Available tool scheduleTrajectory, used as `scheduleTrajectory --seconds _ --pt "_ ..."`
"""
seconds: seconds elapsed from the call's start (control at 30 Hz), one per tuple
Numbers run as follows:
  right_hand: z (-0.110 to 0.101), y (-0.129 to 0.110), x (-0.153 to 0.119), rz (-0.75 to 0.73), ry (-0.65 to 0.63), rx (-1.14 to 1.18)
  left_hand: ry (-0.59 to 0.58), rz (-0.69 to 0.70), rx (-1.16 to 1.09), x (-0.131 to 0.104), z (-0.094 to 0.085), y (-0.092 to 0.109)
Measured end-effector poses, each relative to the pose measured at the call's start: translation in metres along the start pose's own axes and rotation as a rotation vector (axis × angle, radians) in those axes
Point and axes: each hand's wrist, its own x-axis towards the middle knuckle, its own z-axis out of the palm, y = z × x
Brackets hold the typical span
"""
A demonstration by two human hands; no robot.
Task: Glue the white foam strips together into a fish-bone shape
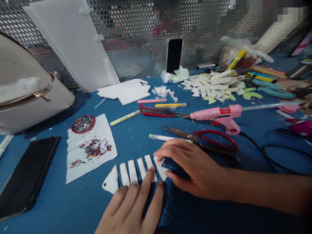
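Observation:
White foam pieces lie in a row on the blue table, shaped like a fish: a rounded head piece (111,180) with a dark dot, several narrow strips (133,170), and a flared tail piece (161,169) on the right. Spread over the lower ends of the strips is my left hand (136,208), open, one fingertip pressing on the rightmost strip. My right hand (192,165) has its fingers and thumb at opposite edges of the tail piece, pinching it against the table. Parts of the strips are hidden beneath my left fingers.
Behind my right hand lie scissors (202,135) and a pink glue gun (216,115) with its cable. A red box cutter (156,112) and markers are beyond. Paper (107,133) with glitter and a phone (26,172) lie left; foam scraps (214,84) are piled at the back.

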Motion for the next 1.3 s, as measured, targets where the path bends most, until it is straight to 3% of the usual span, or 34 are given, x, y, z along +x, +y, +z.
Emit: scheduleTrajectory --seconds 0.47,1.3 --pt "0.0018 0.0019 -0.0009 0.012 -0.007 0.018 -0.076 0.056 0.086 -0.0001 -0.0047 -0.0041" --pt "0.0024 0.0021 -0.0011 0.024 -0.071 -0.033 -0.048 0.030 0.067 -0.0001 -0.0020 -0.0013"
